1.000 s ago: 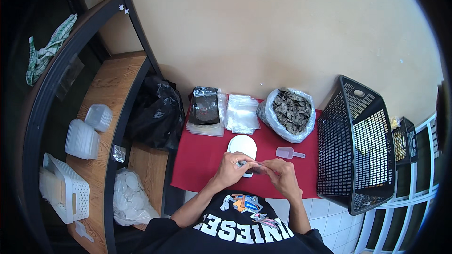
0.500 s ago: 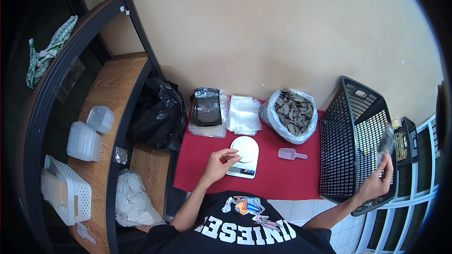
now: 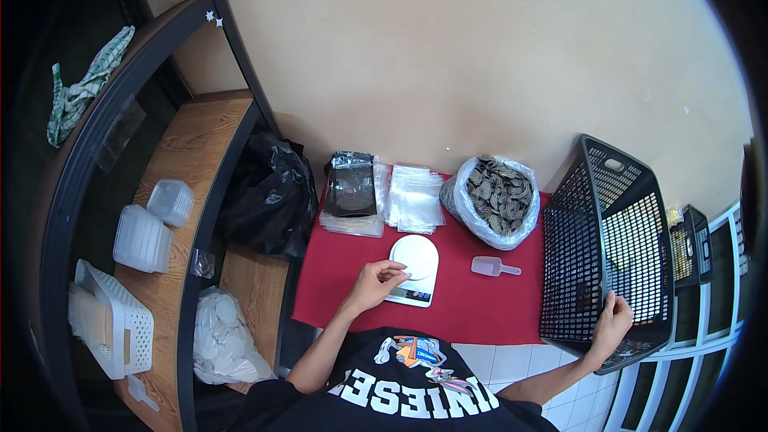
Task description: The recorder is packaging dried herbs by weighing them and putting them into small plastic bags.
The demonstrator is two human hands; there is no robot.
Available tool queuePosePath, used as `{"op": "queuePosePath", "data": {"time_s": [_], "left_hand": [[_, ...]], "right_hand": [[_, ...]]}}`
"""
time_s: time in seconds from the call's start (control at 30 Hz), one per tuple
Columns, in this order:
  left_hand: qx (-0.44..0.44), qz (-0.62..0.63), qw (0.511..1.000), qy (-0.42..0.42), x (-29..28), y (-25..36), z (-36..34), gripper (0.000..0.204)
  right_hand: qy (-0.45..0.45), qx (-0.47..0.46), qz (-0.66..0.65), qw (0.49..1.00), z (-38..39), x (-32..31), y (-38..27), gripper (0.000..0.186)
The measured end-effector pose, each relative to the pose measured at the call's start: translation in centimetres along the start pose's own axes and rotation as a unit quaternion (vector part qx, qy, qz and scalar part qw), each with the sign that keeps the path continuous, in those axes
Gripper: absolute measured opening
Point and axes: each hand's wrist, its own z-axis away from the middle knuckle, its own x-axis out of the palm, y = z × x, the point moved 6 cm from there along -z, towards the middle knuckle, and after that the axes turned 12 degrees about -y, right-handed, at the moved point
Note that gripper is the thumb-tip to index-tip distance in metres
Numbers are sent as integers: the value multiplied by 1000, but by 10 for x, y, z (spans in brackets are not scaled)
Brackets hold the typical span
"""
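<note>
Now | left grip [image 3: 376, 286] nearer, fingertips at scale's [image 3: 416, 254] left side, narrow gap | right grip [image 3: 614, 320] right of scale, at basket [image 3: 570, 248], closure unclear

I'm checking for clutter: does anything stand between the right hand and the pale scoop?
Yes: the left mesh wall of the black basket stands between the right hand and the pale scoop. Past it, only red cloth shows up to the scoop.
</note>
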Motion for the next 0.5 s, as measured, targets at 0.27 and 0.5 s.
{"op": "queuePosePath", "data": {"time_s": [0.27, 0.5], "left_hand": [[-13, -50, 999, -16, 5, 0, -24, 29], [4, -103, 994, -26, 15, 6, -54, 33]], "right_hand": [[-134, 94, -25, 986, 5, 8, -4, 63], [-178, 99, 22, 979, 0, 14, 2, 72]]}}
